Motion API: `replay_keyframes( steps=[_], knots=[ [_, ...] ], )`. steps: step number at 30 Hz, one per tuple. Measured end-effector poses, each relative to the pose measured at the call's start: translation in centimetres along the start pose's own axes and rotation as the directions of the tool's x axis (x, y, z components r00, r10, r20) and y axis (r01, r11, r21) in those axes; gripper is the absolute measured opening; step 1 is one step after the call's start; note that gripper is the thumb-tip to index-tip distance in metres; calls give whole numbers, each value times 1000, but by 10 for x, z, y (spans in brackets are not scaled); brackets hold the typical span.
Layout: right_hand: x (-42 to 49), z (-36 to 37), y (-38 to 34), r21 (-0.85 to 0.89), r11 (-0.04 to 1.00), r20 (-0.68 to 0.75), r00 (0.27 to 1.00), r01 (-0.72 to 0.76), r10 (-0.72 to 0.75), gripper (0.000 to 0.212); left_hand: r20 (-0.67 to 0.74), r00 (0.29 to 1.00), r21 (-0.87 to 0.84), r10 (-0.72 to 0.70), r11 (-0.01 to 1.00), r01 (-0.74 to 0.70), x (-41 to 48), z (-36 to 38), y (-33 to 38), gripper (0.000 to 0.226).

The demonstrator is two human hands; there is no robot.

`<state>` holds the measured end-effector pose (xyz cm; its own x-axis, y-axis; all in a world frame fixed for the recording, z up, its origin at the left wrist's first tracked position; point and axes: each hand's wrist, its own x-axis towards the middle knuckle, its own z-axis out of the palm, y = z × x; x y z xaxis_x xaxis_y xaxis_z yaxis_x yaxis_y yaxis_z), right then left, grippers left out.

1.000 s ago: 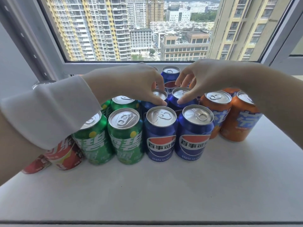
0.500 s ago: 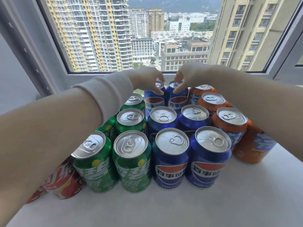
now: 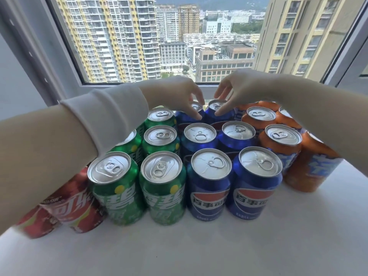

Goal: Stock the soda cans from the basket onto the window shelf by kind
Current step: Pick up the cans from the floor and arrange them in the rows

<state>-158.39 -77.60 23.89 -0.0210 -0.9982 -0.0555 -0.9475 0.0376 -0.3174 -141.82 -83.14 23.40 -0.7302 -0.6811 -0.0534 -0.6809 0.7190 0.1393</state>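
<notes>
Soda cans stand sorted in columns on the white window shelf (image 3: 199, 246): red cans (image 3: 73, 204) at the left, then green cans (image 3: 161, 176), blue cans (image 3: 209, 188) and orange cans (image 3: 282, 136). Both hands reach over them to the back row. My left hand (image 3: 175, 94) holds the back left blue can (image 3: 196, 107) by its top with curled fingertips. My right hand (image 3: 245, 86) pinches the top of the back right blue can (image 3: 217, 105) beside it. My left forearm hides part of the red and green cans. No basket is in view.
The window frame (image 3: 139, 85) and glass rise directly behind the back row. A grey wall (image 3: 18, 80) closes the left side. Bare shelf surface stretches in front of the cans toward me.
My view has risen and come closer to the cans. Both hands have moved farther back toward the window and now sit on the rearmost blue cans.
</notes>
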Motion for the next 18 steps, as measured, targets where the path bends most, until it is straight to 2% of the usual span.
replay_keyframes(
  steps=[10,16,18],
  knots=[
    [-10,3,1,27,1000,-13,1000,1,-1,56,-17,1000,62,-14,998,15,-5,4,9,50],
    [-12,4,-5,-39,999,11,1000,-17,17,67,48,998,182,-49,982,39,-7,1,14,54],
    [-20,-2,-4,-33,999,-10,1000,-18,18,68,13,1000,211,-25,977,22,-8,-6,20,55]
  ],
)
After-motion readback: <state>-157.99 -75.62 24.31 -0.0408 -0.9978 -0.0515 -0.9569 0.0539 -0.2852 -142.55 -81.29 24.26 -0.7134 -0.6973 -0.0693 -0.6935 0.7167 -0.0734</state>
